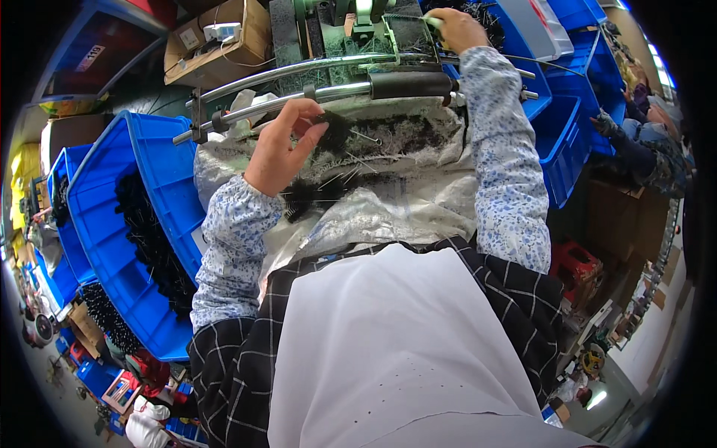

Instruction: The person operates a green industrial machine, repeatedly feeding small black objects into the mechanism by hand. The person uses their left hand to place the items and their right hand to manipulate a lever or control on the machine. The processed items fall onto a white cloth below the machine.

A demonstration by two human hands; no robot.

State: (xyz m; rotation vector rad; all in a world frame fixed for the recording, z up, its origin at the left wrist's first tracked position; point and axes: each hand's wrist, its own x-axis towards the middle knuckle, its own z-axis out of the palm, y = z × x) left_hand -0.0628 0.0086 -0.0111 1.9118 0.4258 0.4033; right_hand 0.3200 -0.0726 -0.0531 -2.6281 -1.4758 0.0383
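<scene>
My left hand (287, 145) hovers over a pale cloth (358, 216), its fingers curled and the thumb apart from the forefinger. I make out nothing between them. Just beyond the fingertips is a black-bristled wire brush (340, 133) with a small loop at one end; whether it touches them is unclear. Several loose thin wires (343, 175) lie on the cloth among black bristle scraps. At the upper right, my right hand (459, 31) is closed around a pale handle (433, 21) beside the machine (364, 30). The far part of that tool blends into the machine.
Two metal rods (276, 104) with a black roller (411, 85) cross before the machine. A big blue bin (97, 216) holding black bristle pieces stands left; another blue bin (564, 149) is right. A cardboard box (224, 45) sits upper left. A person (646, 142) is far right.
</scene>
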